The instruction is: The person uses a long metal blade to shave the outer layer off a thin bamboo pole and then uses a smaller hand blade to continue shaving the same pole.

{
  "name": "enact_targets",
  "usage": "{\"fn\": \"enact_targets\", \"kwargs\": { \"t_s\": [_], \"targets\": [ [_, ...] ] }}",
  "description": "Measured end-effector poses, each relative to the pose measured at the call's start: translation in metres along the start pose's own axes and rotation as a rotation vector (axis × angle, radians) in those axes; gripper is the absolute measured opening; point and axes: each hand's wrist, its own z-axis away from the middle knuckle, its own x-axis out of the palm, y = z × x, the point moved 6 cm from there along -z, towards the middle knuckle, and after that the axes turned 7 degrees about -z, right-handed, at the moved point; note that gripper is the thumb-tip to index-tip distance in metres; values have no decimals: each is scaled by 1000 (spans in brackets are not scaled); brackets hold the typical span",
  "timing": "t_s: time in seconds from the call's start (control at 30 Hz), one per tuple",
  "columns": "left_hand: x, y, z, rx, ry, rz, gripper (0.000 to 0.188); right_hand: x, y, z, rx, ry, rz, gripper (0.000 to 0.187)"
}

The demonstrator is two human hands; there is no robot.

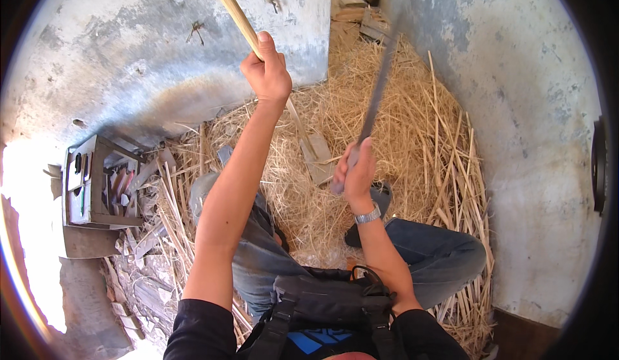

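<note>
My left hand (266, 73) is closed around a pale wooden stick (233, 13), thumb laid along it. The stick slants from the top edge down through the fist, its lower end near a small wooden block (316, 158) on the shavings. In my right hand (358, 170) is a long knife (378, 89), its dark narrow blade pointing up and away, blurred by motion. The butt of its grip shows below the fingers. Blade and stick are apart. A metal watch sits on my right wrist.
Pale shavings (361, 95) cover the floor around my bent legs. Thin sticks (461, 192) lie along the right wall (535, 102). A worn wooden stool-like box (97, 179) holding odds and ends stands at left. Wood offcuts (361, 8) are piled in the far gap.
</note>
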Motion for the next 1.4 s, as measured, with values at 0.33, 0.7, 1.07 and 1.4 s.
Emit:
{"fn": "enact_targets", "kwargs": {
  "t_s": [0.33,0.7,1.07,1.4],
  "targets": [
    [10,8,3,31,69,-90,56,-87,190,55,582,103,261,67],
    [-2,4,2,47,84,-103,55,-14,59,27,-329,-57,218,57],
    [5,3,7,74,36,-126,53,-7,59,32,517,56,-82,63],
    [6,-2,5,29,83,-161,53,-125,242,76,751,123,346,67]
  ]
}}
